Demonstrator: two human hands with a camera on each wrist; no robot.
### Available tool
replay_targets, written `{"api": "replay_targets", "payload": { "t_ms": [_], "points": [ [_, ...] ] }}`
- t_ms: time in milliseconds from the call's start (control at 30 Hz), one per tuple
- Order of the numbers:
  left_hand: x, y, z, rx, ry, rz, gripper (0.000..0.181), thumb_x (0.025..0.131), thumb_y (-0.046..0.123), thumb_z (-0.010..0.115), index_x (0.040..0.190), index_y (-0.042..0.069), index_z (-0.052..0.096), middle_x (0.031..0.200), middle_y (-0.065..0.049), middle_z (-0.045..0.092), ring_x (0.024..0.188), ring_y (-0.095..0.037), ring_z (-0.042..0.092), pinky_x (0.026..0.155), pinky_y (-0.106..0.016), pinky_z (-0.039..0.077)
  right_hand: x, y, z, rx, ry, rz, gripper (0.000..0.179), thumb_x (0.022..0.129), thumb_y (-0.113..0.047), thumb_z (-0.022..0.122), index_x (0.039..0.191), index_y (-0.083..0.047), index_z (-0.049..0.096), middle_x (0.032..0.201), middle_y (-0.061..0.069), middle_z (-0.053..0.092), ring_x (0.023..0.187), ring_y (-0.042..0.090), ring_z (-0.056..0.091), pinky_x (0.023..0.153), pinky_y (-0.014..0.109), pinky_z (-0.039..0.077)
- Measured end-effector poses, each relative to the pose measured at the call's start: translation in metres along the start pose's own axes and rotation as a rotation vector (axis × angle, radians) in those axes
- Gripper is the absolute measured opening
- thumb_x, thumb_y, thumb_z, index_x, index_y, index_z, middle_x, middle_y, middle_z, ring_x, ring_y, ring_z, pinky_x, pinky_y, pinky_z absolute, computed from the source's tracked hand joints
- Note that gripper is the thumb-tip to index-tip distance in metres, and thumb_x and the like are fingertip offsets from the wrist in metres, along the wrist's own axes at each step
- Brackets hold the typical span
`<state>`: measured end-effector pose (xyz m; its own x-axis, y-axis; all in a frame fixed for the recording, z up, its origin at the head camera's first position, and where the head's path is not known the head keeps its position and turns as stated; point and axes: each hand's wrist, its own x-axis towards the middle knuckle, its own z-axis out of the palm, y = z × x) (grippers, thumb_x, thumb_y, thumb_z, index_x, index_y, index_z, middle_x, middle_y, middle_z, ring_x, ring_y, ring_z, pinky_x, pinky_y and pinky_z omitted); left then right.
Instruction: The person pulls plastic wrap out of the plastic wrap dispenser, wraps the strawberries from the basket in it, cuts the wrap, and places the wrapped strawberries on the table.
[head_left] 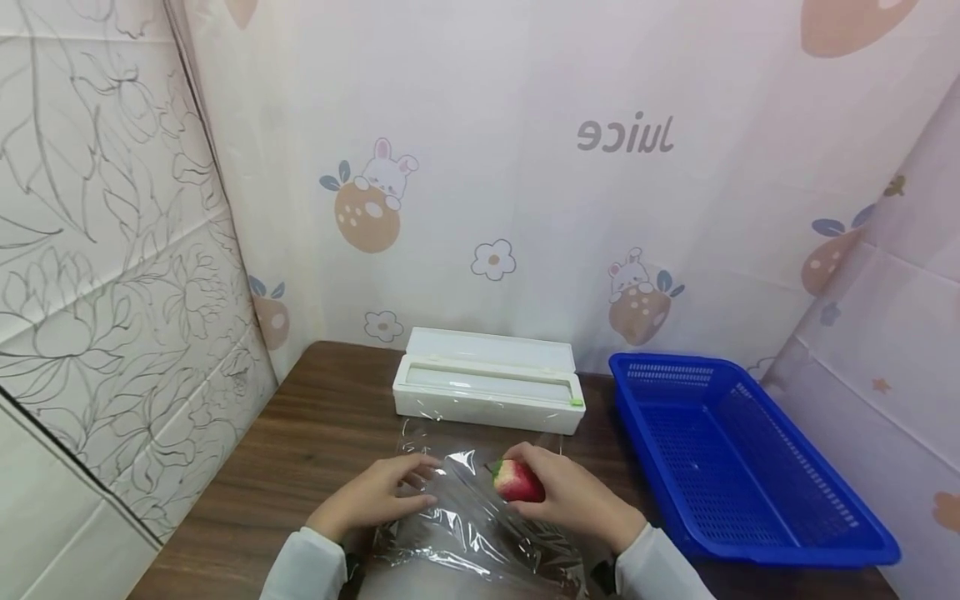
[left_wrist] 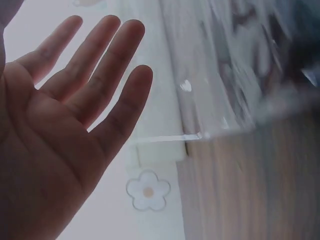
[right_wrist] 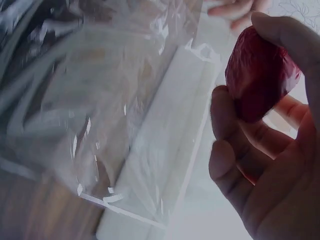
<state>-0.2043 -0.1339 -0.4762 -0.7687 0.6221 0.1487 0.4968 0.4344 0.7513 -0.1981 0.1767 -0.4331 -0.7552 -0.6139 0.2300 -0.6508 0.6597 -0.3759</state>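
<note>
A red apple point(head_left: 517, 481) with a yellowish patch and green at its stem end is gripped by my right hand point(head_left: 573, 492), thumb on one side and fingers on the other. In the right wrist view the apple point(right_wrist: 260, 75) looks dark red and shiny. Clear plastic wrap point(head_left: 457, 508) lies crinkled beneath both hands, stretching from the white wrap dispenser point(head_left: 487, 408). My left hand point(head_left: 382, 496) hovers at the wrap's left side with fingers apart. The left wrist view has that hand point(left_wrist: 75, 105) with extended fingers and an empty palm.
The dispenser's lid point(head_left: 491, 348) stands raised, and a green slider point(head_left: 576, 402) sits at its right end. To the right is a blue perforated basket point(head_left: 652, 467). Dark wooden tabletop point(head_left: 292, 450) shows at the left. Patterned sheets point(head_left: 487, 167) hang behind and along the sides.
</note>
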Motion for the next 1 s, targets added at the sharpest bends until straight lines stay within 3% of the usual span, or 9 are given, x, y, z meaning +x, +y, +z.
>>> {"api": "replay_targets", "payload": {
  "t_ms": [167,300,533,700,833,1000],
  "points": [
    [0.01,0.014,0.006,-0.04,0.01,0.059,0.063,0.083,0.048,0.064,0.134,0.016,0.044,0.121,-0.011,0.06,0.103,-0.023,0.058,0.084,-0.046,0.054,0.001,-0.007,0.01,-0.05,0.019,0.016,0.055,0.073,-0.049,0.074,0.119,-0.03,0.05,0.103,-0.015,0.059,0.086,0.001,0.055,0.072,0.031,0.055],
    [0.015,0.02,0.011,-0.082,0.015,0.099,0.059,0.082,0.045,0.066,0.132,0.022,0.045,0.122,-0.011,0.059,0.103,-0.024,0.058,0.084,-0.044,0.054,0.002,-0.01,0.016,-0.038,0.026,0.055,0.056,0.07,-0.051,0.075,0.115,-0.029,0.05,0.095,-0.011,0.063,0.078,0.001,0.056,0.063,0.029,0.054],
    [0.018,0.022,0.022,-0.147,0.004,0.086,0.054,0.079,0.044,0.07,0.124,0.023,0.051,0.12,-0.001,0.06,0.1,-0.019,0.06,0.081,-0.042,0.056,0.005,-0.014,0.025,0.103,0.003,0.061,0.056,0.069,-0.04,0.079,0.111,-0.022,0.047,0.092,-0.003,0.064,0.077,0.002,0.057,0.06,0.021,0.054],
    [0.019,0.022,0.026,-0.172,-0.01,0.073,0.051,0.076,0.041,0.073,0.119,0.024,0.052,0.115,0.002,0.061,0.093,-0.014,0.061,0.077,-0.038,0.057,0.004,-0.017,0.033,0.112,0.007,0.038,0.057,0.069,-0.04,0.079,0.112,-0.021,0.047,0.093,-0.003,0.064,0.079,0.002,0.057,0.062,0.021,0.054],
    [0.02,0.02,0.029,-0.159,-0.013,0.088,0.048,0.077,0.039,0.073,0.118,0.024,0.053,0.109,0.002,0.063,0.089,-0.012,0.061,0.076,-0.03,0.057,0.003,-0.017,0.038,0.129,-0.01,0.015,0.057,0.069,-0.036,0.079,0.114,-0.02,0.048,0.098,-0.004,0.063,0.084,0.003,0.056,0.068,0.024,0.055],
    [0.02,0.018,0.031,-0.074,-0.013,0.108,0.039,0.081,0.039,0.07,0.113,0.022,0.056,0.096,0.005,0.066,0.084,-0.005,0.06,0.075,-0.023,0.054,0.0,-0.017,0.044,0.152,-0.037,-0.048,0.058,0.07,-0.026,0.078,0.119,-0.015,0.049,0.107,-0.003,0.059,0.092,0.004,0.055,0.077,0.026,0.055]
  ]
}}
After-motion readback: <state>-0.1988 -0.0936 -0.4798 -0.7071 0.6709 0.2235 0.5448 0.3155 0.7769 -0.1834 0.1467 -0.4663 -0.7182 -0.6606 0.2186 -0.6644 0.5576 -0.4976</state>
